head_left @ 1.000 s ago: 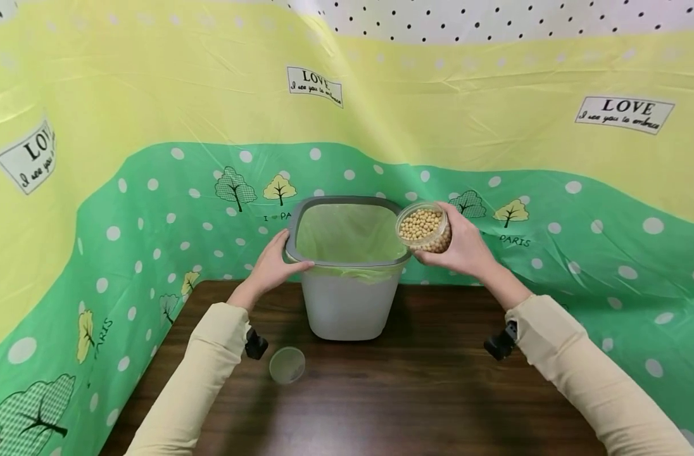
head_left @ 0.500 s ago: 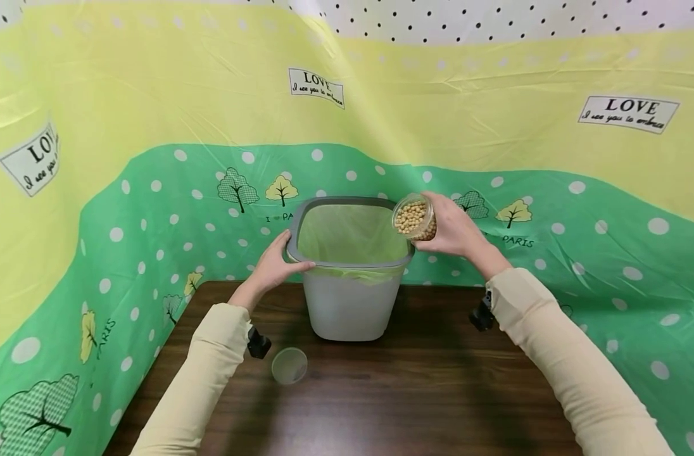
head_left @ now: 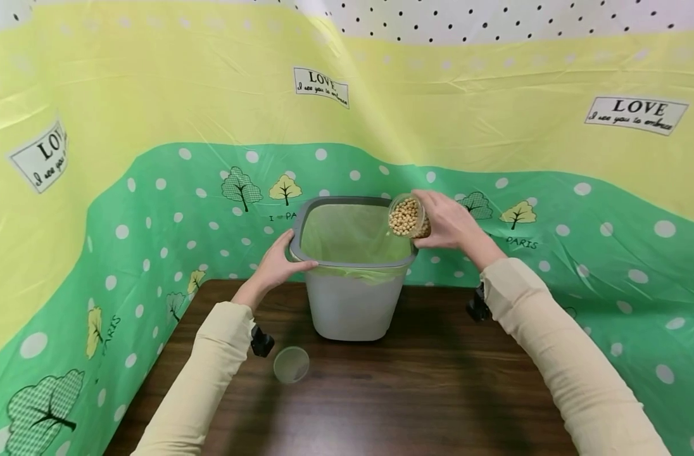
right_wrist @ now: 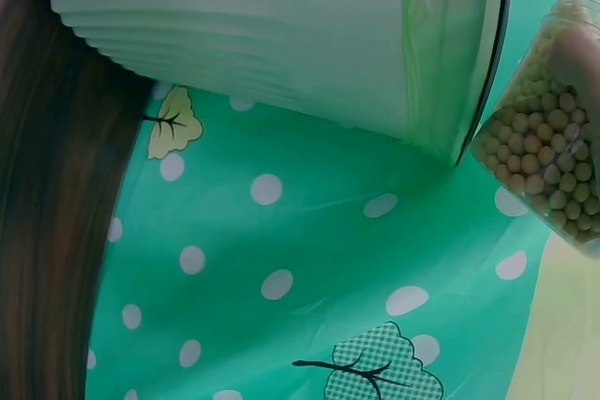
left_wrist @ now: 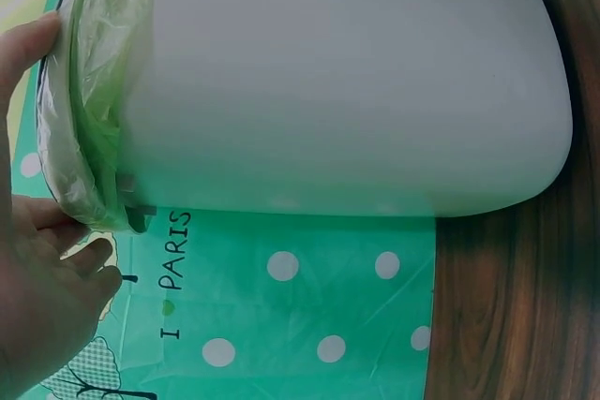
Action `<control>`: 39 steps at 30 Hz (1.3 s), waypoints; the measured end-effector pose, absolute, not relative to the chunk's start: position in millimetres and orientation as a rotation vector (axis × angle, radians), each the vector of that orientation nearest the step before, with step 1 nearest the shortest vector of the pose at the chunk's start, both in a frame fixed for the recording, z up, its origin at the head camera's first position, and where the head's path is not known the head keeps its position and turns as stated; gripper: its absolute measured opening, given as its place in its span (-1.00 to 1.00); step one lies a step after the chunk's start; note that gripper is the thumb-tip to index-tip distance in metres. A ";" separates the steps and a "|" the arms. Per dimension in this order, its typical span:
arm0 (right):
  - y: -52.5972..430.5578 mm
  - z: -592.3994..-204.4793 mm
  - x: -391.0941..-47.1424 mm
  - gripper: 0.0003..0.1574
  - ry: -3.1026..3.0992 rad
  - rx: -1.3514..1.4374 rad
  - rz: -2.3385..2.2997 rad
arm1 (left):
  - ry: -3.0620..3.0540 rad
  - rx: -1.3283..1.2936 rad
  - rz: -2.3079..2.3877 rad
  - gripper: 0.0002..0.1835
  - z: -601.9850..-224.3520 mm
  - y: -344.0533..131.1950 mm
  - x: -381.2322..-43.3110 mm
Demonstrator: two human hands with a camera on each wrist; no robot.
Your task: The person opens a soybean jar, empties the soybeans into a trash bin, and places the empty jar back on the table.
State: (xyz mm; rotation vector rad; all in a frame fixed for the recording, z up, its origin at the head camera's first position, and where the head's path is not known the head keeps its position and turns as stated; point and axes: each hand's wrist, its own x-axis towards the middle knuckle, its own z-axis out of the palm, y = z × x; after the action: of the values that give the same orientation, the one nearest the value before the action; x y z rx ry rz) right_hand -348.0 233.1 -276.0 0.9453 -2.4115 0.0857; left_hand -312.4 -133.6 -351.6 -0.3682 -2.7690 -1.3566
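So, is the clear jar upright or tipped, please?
Tipped. The jar leans in the right hand, mouth turned toward the bin.

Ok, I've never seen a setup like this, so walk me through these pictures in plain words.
There's no machine here: these are a person's two bare hands. The wide picture comes from a camera on the head, looking forward and down. The other two come from cameras on the wrists, which is why the scene looks turned sideways.

On the dark wooden table stands a pale grey bin with a green liner. Nearer the person lies a clear round disc, perhaps a lid. A patterned sheet hangs behind.

The left hand grips the bin's rim at its near left corner. The right hand holds a clear jar of small, round, pale beans, tilted at the rim's right side.
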 end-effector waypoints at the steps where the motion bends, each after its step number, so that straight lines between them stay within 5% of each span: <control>1: 232.9 -275.4 -349.0 0.25 -2.410 0.954 0.066 | -2.769 -0.367 -1.356 0.08 -351.9 -133.3 -312.5; 39: 230.9 -261.7 -357.3 0.27 -2.235 1.218 -0.264 | -2.729 -0.365 -1.413 0.06 -353.8 -132.6 -314.1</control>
State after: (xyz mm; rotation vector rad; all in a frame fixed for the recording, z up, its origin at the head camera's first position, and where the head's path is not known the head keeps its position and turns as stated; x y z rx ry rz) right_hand -357.3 230.9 -261.7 1.2178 -2.2346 -0.2643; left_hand -314.1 -132.6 -353.8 -0.3651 -2.7294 -1.4132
